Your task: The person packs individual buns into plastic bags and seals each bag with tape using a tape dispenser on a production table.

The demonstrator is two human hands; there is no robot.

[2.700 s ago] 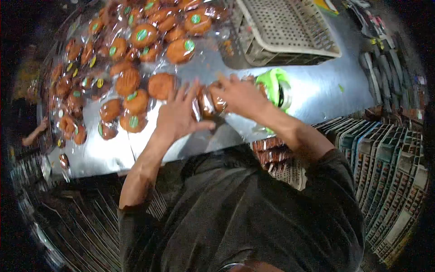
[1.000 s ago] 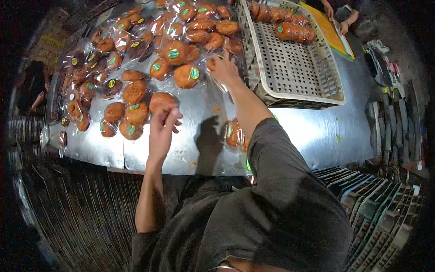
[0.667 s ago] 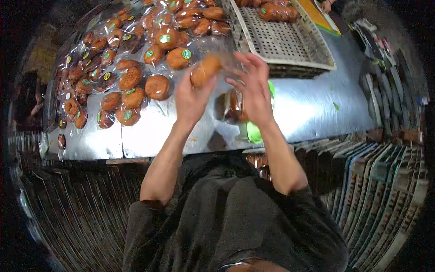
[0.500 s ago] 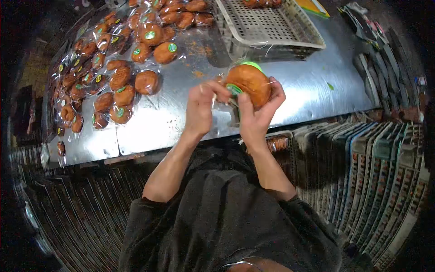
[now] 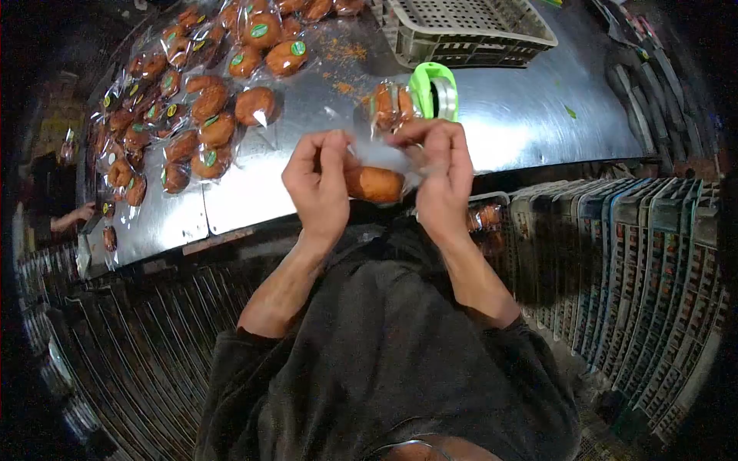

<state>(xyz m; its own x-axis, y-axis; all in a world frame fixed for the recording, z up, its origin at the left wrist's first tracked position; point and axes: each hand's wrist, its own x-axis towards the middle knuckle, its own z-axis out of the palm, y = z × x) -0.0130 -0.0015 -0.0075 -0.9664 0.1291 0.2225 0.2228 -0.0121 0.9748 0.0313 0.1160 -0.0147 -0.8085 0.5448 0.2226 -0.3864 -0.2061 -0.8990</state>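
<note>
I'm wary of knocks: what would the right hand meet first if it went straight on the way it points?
Probably the green dispenser, just beyond the right hand, though depth is unclear in this view.

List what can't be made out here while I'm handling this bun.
Head view: the right hand, its fingers blurred, so their grip is unclear.
Head view: the bun, its underside hidden by its own body.
Head view: the crate, its far end cut off by the top edge.
Head view: the green sticker on a wrapped bun, its print too small to read.
</note>
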